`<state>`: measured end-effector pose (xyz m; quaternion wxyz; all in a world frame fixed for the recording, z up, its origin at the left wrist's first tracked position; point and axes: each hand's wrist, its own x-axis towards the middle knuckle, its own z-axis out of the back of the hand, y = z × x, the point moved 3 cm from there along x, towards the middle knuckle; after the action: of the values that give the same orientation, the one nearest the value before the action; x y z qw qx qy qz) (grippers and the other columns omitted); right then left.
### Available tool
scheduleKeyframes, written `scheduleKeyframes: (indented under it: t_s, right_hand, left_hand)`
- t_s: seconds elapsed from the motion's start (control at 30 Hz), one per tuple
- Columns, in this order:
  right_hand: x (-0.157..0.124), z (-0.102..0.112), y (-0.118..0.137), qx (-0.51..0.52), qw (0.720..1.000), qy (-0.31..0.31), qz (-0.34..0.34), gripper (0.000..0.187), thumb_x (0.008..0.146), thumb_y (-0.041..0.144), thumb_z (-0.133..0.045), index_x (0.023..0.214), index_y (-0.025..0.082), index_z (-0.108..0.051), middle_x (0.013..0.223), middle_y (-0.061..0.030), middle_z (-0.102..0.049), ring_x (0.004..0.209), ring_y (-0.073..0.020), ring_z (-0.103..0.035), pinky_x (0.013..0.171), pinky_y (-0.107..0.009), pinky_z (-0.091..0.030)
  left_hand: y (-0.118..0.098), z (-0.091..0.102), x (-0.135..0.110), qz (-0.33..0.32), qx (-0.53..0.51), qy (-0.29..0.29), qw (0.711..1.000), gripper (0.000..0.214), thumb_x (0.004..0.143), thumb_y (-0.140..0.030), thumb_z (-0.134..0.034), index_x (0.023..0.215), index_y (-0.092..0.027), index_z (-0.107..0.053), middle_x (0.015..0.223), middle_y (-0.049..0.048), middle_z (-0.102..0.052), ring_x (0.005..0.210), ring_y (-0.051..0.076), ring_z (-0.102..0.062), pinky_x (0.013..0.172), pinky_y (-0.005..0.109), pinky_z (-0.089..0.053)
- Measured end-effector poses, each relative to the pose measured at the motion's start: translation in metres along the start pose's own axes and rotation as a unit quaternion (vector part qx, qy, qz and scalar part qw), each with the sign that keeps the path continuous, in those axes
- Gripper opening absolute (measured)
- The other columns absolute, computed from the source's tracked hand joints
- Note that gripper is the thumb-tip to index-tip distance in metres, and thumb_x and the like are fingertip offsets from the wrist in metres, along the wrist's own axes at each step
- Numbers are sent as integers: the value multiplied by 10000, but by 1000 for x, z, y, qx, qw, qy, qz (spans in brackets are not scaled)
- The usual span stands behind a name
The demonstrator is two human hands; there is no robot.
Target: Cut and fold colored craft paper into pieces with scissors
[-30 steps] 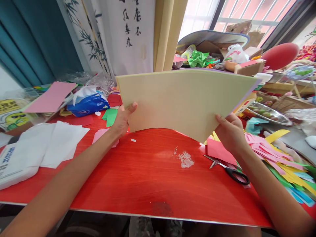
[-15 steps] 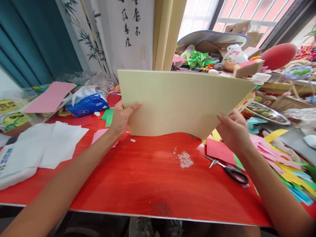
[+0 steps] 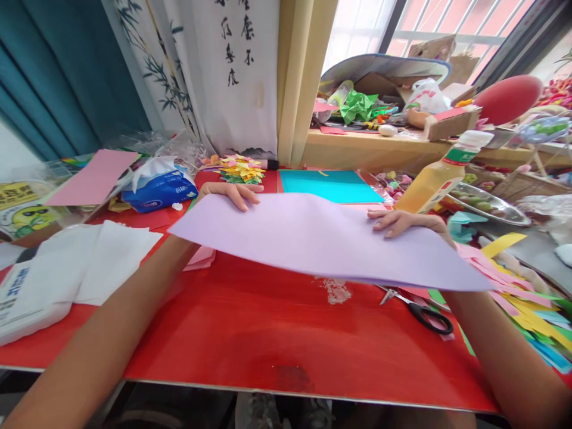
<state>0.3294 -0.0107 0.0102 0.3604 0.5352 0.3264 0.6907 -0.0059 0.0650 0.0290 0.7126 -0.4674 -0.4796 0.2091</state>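
Observation:
A wide piece of lilac paper point(image 3: 286, 232) hangs slightly bowed above the red table, its near edge lower than its far edge. My left hand point(image 3: 230, 193) grips its far left part, fingers lying on top and the thumb hidden below. On the right, my right hand point(image 3: 402, 223) holds it the same way, with the wrist reaching round underneath. The lower edge seems doubled near the right, so there may be more than one layer. Black-handled scissors point(image 3: 429, 319) lie open on the table below the right side, their blades partly covered by the paper.
A bottle of yellow liquid point(image 3: 433, 179) stands behind my right hand. Blue paper point(image 3: 330, 186) and a pile of small yellow and pink pieces point(image 3: 241, 170) lie at the back. A blue tissue pack point(image 3: 159, 189) is left; cut paper strips point(image 3: 531, 310) heap at the right.
The paper was upright with a pale green-yellow face towards me. It has turned over and tipped flatter, showing its lilac face. Both hands now grip over its far edge.

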Motion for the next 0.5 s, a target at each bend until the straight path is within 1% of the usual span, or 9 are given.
scheduleKeyframes:
  t_s: [0.03,0.07,0.13,0.23,0.33,0.43,0.5]
  right_hand:
    - [1,1,4,-15,999,14,29,179,556,421,-742,613,255,-706,764,-50,-678,997,-289,-555,972,-460,-352]
    - [2,2,6,-28,998,24,55,154,562,398,-747,603,255,-705,758,-52,-674,1000,-284,-552,976,-454,-346]
    - [2,2,10,-48,994,26,92,80,600,331,-738,631,264,-707,790,-46,-672,1021,-265,-543,980,-438,-338]
    - [2,0,9,-64,994,13,91,68,594,306,-746,623,262,-703,827,-47,-676,1044,-273,-531,975,-440,-337]
    - [2,-1,9,-65,995,1,80,106,583,365,-743,611,271,-702,816,-46,-678,1026,-286,-539,968,-467,-342]
    - [2,0,8,-63,996,1,68,132,560,396,-745,612,282,-703,812,-36,-675,1036,-296,-531,977,-479,-334]
    - [2,0,7,-59,996,5,66,124,555,378,-750,620,282,-704,818,-33,-672,1048,-297,-524,978,-474,-334]
  left_hand:
    - [-5,1,-1,-3,19,22,1000,377,326,-530,-777,530,-237,-654,830,87,-676,1135,330,-460,975,446,-345]
    - [-9,1,-1,2,34,32,999,395,305,-544,-776,527,-241,-656,892,93,-670,1159,341,-432,989,454,-322]
    - [-12,1,-3,3,48,13,999,385,301,-540,-780,517,-247,-651,993,85,-650,1176,355,-407,995,474,-300]
    - [-10,-1,-3,3,48,-2,999,338,334,-502,-788,486,-242,-635,1037,75,-633,1167,368,-413,979,495,-304]
    - [-6,-1,-2,11,40,2,999,352,305,-476,-802,481,-228,-624,1011,95,-635,1145,366,-434,958,477,-338]
    - [-5,2,-1,10,31,9,999,402,274,-505,-795,505,-226,-621,990,111,-639,1137,357,-441,953,457,-356]
    - [-6,2,-1,5,34,21,999,416,297,-538,-778,537,-231,-634,1012,109,-634,1147,354,-433,960,454,-350]
